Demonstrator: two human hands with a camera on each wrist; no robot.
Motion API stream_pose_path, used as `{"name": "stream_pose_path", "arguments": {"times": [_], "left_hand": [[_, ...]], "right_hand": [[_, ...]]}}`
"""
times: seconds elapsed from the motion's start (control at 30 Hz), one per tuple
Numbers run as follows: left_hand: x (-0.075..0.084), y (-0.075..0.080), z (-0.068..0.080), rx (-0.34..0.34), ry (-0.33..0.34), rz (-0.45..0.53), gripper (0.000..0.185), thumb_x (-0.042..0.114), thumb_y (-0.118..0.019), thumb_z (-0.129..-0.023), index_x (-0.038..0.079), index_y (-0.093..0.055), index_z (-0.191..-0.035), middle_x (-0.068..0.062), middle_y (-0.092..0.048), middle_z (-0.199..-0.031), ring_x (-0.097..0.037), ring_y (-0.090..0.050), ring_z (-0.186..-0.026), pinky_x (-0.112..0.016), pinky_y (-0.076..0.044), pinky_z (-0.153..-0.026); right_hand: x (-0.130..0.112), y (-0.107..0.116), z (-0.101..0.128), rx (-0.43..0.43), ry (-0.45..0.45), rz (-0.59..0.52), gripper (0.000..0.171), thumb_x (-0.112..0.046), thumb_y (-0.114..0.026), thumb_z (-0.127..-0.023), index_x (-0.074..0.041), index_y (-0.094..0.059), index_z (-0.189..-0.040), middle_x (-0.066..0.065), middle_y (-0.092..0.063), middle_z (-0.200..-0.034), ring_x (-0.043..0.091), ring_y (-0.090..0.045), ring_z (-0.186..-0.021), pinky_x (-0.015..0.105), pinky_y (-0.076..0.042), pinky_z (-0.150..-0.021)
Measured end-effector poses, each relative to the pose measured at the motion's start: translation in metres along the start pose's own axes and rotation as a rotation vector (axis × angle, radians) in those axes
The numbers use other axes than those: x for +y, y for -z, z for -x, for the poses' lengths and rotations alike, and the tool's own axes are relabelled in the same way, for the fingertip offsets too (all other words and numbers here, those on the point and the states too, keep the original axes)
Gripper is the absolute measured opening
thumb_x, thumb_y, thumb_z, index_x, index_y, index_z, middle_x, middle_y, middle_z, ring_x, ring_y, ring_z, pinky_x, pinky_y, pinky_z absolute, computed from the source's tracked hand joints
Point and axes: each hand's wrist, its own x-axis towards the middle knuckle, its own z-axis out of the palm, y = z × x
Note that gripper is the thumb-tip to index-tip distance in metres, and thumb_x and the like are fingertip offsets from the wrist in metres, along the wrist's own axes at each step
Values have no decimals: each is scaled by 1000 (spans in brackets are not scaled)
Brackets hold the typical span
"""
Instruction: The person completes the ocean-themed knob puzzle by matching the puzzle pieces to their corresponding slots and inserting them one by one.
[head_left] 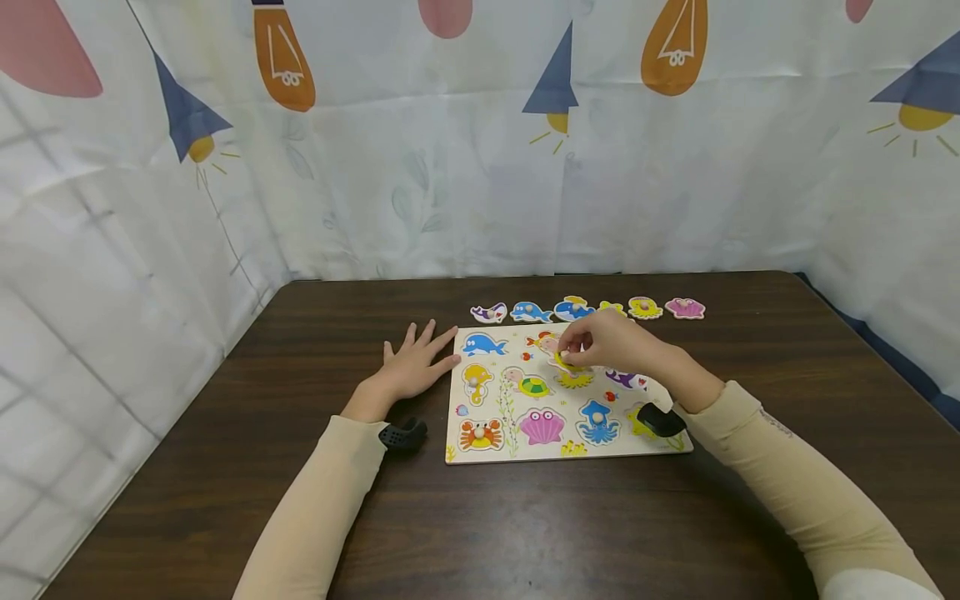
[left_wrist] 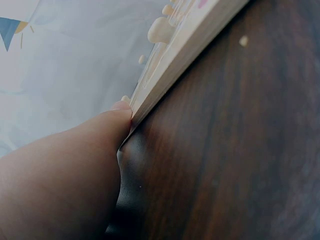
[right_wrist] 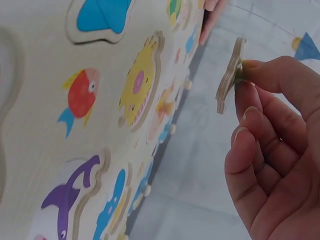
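My right hand (head_left: 611, 342) pinches a small wooden puzzle piece (right_wrist: 231, 77) between thumb and index finger. The piece is held on edge, apart from the board in the right wrist view; a bit of yellow shows on it in the head view. Just below it is the board's yellow printed sea creature (head_left: 576, 380). At the board's left edge, my left hand (head_left: 408, 367) lies with fingers spread, its thumb (left_wrist: 121, 106) against the rim. The puzzle board (head_left: 566, 400) lies flat, with a knobbed seahorse (head_left: 476, 383), crab (head_left: 481, 434) and squid (head_left: 597, 422) in it.
Behind the board, several loose pieces stand in a row, among them a purple-and-white one (head_left: 489, 313), a blue dolphin (head_left: 532, 312) and a pink shell (head_left: 686, 309). The dark wooden table (head_left: 555, 533) ends at a printed curtain (head_left: 465, 183).
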Motion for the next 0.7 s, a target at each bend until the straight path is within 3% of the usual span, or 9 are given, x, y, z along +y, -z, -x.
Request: {"name": "stream_pose_path", "arguments": {"times": [0.33,0.7], "left_hand": [[0,0,-1,-9,6,-3,69,56,-41,-107,26,-22,-166,-18,-5,-170,-47,4,-154,-79,4,-110],[1,1,1,-5,4,-5,69,55,-42,-107,25,-21,-166,-18,-5,-170,-47,4,-154,-78,4,-110]], "right_hand": [[-11,-16,-16,-96,18,11,4,-12,-75,-93,-12,-79,-93,-6,-64,-76,13,-55,-71,28,-47,-63],[-18,-26,-26,-142,63,31,4,-10,-76,-91,-11,-79,-87,-6,-62,-73,11,-52,-69,27,-45,-63]]}}
